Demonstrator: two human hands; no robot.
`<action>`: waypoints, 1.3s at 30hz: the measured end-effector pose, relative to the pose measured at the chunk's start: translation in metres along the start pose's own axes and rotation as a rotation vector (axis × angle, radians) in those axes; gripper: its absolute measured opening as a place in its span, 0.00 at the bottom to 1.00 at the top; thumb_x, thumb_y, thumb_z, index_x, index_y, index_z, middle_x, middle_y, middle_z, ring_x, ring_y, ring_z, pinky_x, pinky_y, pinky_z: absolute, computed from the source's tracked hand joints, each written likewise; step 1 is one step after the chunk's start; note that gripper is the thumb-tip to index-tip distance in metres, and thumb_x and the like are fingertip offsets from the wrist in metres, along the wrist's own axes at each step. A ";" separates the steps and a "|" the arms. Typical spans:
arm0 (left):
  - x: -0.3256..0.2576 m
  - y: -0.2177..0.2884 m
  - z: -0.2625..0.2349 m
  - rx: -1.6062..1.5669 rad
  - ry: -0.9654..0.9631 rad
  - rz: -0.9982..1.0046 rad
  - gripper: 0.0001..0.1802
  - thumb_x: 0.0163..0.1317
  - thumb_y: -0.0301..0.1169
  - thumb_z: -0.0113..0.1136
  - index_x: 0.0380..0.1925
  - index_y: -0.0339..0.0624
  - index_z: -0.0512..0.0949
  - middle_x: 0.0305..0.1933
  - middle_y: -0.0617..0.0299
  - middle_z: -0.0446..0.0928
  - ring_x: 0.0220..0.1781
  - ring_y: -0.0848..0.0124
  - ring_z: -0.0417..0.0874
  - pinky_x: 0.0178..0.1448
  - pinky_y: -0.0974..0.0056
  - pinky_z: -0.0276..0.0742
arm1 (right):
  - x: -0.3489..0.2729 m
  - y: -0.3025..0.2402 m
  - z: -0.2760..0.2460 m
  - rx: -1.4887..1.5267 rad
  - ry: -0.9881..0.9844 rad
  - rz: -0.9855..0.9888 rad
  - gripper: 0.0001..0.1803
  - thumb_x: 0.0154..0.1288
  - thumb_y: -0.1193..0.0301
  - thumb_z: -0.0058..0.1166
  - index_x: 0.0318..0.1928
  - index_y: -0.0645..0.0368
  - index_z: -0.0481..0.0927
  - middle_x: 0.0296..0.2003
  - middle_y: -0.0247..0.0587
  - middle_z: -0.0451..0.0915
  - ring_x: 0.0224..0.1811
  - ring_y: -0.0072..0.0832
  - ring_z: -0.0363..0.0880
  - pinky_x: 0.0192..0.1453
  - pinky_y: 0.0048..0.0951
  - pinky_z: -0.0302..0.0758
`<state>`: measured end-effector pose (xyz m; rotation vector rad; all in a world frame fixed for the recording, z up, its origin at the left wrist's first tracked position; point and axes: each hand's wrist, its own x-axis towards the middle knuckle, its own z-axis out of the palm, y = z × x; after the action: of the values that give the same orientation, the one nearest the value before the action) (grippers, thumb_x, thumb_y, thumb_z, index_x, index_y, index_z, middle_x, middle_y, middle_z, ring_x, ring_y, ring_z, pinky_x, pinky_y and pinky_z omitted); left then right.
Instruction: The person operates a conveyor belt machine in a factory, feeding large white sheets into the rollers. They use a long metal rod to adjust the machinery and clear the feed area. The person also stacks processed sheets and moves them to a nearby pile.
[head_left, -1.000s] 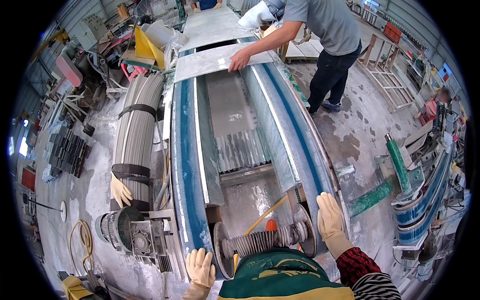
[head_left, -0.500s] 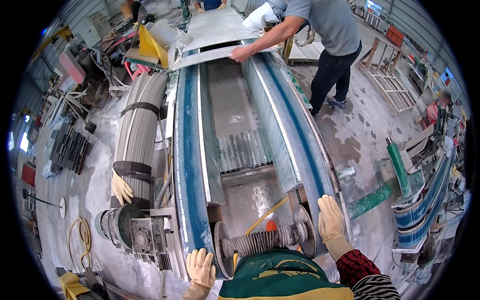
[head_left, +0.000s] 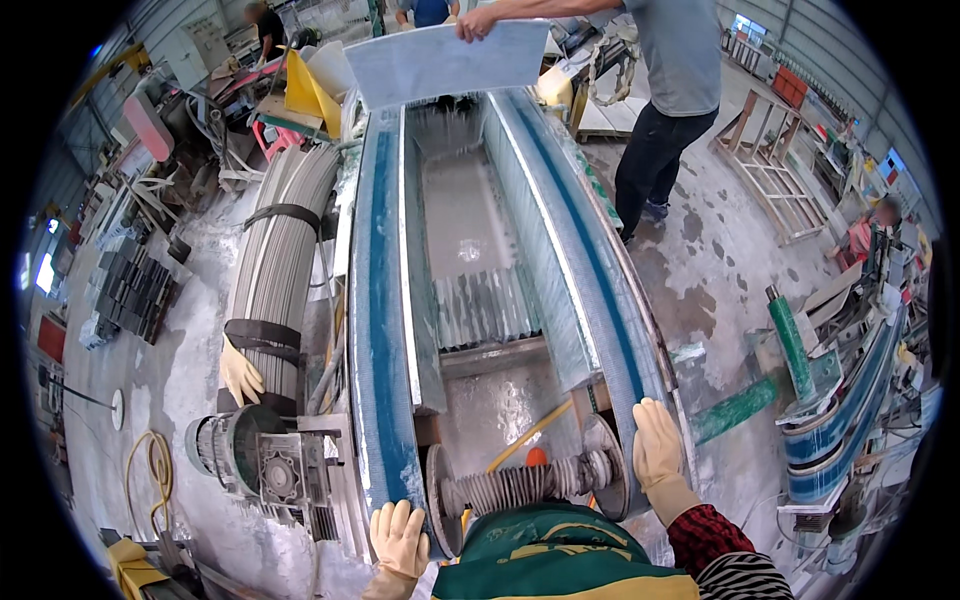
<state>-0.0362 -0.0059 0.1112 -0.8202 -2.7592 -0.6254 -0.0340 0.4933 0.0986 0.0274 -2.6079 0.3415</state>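
Lower frame | we rest our cream-gloved left hand (head_left: 398,540) and right hand (head_left: 659,450), unclenched, one per long blue-grey textured belt (head_left: 383,250) | axes point up-frame

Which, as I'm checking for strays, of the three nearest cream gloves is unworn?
The glove at the near end of the slat bundle: no wrist or sleeve shows with it, while the left hand and right hand wear the other two.
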 end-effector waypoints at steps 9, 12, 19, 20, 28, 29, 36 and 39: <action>-0.004 -0.002 0.004 0.051 -0.018 0.002 0.21 0.60 0.43 0.62 0.47 0.40 0.81 0.47 0.48 0.73 0.46 0.46 0.75 0.52 0.45 0.71 | 0.001 -0.003 -0.005 -0.011 -0.013 -0.006 0.22 0.69 0.82 0.58 0.63 0.67 0.83 0.61 0.62 0.85 0.64 0.62 0.84 0.72 0.58 0.80; -0.003 0.001 0.003 0.065 -0.013 0.006 0.21 0.58 0.42 0.63 0.47 0.39 0.81 0.46 0.47 0.72 0.46 0.46 0.75 0.52 0.45 0.71 | -0.001 -0.003 -0.005 0.000 -0.004 -0.018 0.22 0.69 0.82 0.58 0.63 0.67 0.83 0.60 0.62 0.85 0.64 0.62 0.83 0.73 0.58 0.80; -0.008 0.004 0.001 0.049 0.051 0.020 0.22 0.56 0.40 0.64 0.48 0.38 0.81 0.47 0.47 0.73 0.46 0.46 0.75 0.52 0.44 0.71 | 0.000 -0.007 -0.007 0.009 -0.011 -0.002 0.22 0.68 0.82 0.58 0.62 0.67 0.83 0.60 0.61 0.85 0.64 0.62 0.83 0.73 0.57 0.80; -0.009 0.003 0.004 0.046 0.065 0.033 0.22 0.56 0.40 0.64 0.48 0.38 0.81 0.48 0.47 0.74 0.46 0.46 0.75 0.52 0.44 0.71 | -0.002 -0.006 -0.006 -0.007 -0.005 -0.002 0.22 0.68 0.82 0.58 0.62 0.67 0.83 0.60 0.61 0.85 0.64 0.62 0.83 0.73 0.56 0.80; -0.028 -0.010 0.021 0.027 0.074 0.059 0.25 0.58 0.37 0.65 0.55 0.37 0.81 0.54 0.41 0.76 0.49 0.40 0.75 0.59 0.36 0.70 | -0.002 -0.009 -0.015 0.022 -0.005 0.011 0.22 0.66 0.82 0.59 0.61 0.65 0.82 0.59 0.58 0.84 0.62 0.60 0.82 0.70 0.54 0.80; -0.030 -0.006 0.017 -0.021 -0.002 -0.012 0.24 0.60 0.32 0.64 0.57 0.38 0.80 0.58 0.39 0.76 0.55 0.36 0.76 0.65 0.33 0.69 | 0.000 -0.013 -0.016 0.016 0.045 -0.016 0.21 0.65 0.83 0.59 0.59 0.65 0.82 0.57 0.57 0.84 0.60 0.59 0.82 0.67 0.53 0.80; 0.039 0.009 -0.001 -0.049 0.085 0.065 0.19 0.60 0.31 0.62 0.51 0.37 0.80 0.54 0.43 0.75 0.55 0.41 0.75 0.62 0.40 0.69 | -0.006 -0.011 -0.017 0.027 0.052 0.023 0.19 0.66 0.83 0.59 0.57 0.64 0.82 0.55 0.56 0.84 0.58 0.58 0.82 0.66 0.53 0.80; 0.065 0.014 -0.007 -0.034 0.019 0.077 0.22 0.58 0.27 0.66 0.55 0.37 0.79 0.58 0.44 0.75 0.59 0.41 0.75 0.67 0.40 0.69 | -0.004 -0.014 -0.018 0.043 0.085 0.008 0.18 0.66 0.83 0.59 0.57 0.64 0.82 0.56 0.56 0.84 0.59 0.58 0.82 0.66 0.54 0.80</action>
<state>-0.0821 0.0322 0.1418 -0.9181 -2.6930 -0.6637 -0.0208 0.4836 0.1154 0.0166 -2.5172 0.3934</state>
